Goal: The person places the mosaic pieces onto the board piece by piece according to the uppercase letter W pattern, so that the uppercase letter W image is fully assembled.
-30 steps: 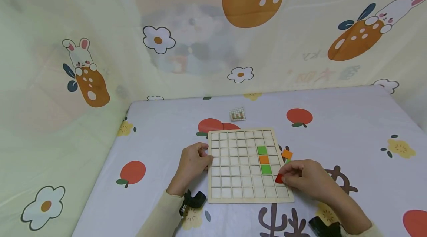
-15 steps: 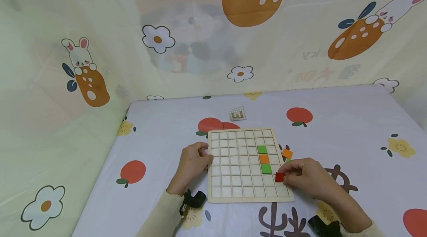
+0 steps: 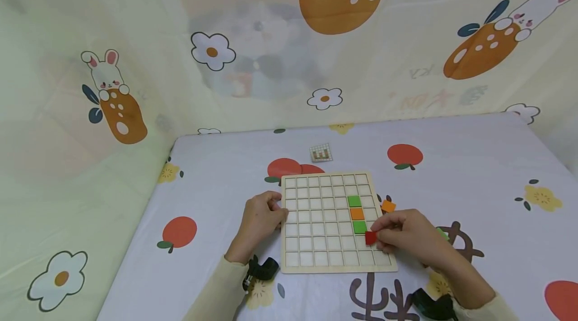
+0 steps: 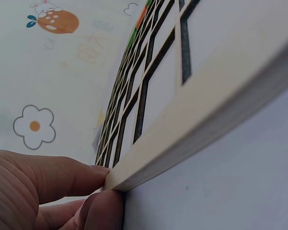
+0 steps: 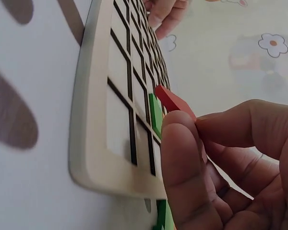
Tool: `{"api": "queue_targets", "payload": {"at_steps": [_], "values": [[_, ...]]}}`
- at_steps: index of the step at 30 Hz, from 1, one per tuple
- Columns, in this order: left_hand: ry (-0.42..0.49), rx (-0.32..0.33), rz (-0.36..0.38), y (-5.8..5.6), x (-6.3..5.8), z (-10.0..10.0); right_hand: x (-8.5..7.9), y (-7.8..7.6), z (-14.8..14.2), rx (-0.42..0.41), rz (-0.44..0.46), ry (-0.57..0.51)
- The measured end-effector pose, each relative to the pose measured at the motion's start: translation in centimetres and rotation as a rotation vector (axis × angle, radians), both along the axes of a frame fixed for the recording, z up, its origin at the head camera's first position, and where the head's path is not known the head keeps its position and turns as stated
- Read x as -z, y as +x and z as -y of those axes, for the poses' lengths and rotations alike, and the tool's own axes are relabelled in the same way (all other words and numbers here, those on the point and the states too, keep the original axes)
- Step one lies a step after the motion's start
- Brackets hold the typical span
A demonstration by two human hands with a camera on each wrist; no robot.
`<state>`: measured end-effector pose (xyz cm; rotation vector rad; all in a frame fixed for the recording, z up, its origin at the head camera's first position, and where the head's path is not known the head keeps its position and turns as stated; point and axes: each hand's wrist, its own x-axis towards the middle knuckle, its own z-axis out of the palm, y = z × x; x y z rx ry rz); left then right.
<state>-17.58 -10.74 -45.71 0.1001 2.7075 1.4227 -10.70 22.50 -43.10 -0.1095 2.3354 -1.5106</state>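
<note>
A wooden grid board (image 3: 316, 271) lies flat on the table, with a green tile (image 3: 354, 201), an orange tile (image 3: 356, 214) and a second green tile (image 3: 359, 227) in one column of its cells. My left hand (image 3: 259, 218) pinches the board's left edge; in the left wrist view, the thumb and fingers (image 4: 72, 177) are on either side of the rim. Between the thumb and fingers of my right hand (image 3: 408, 235) is a red square tile (image 3: 371, 238), held over the board's lower right cells. The right wrist view shows this red tile (image 5: 175, 100) tilted above the board.
Beyond the board lies a small patterned card (image 3: 321, 153). Right of the board are a loose orange tile (image 3: 388, 206) and a green tile (image 3: 442, 233) partly hidden by the right hand. A printed cloth (image 3: 271, 70) hangs behind the table.
My right hand has moved slightly left with the red tile, which now shows its flat face beside the lower green tile. The left hand stays on the board's edge.
</note>
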Motion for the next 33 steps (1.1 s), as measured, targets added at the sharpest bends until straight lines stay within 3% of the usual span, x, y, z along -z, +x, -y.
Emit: {"api": "queue_targets", "payload": {"at_steps": [6,14,33], "values": [[0.003,-0.005,-0.002,0.0,0.1,0.0,0.4,-0.4,0.7,-0.004,0.051,-0.026],[-0.006,0.002,-0.021,0.0,0.1,-0.1,0.4,-0.4,1.5,0.030,0.069,0.031],[-0.014,0.008,-0.022,0.0,0.0,-0.1,0.3,-0.3,2.7,0.074,-0.015,0.180]]}}
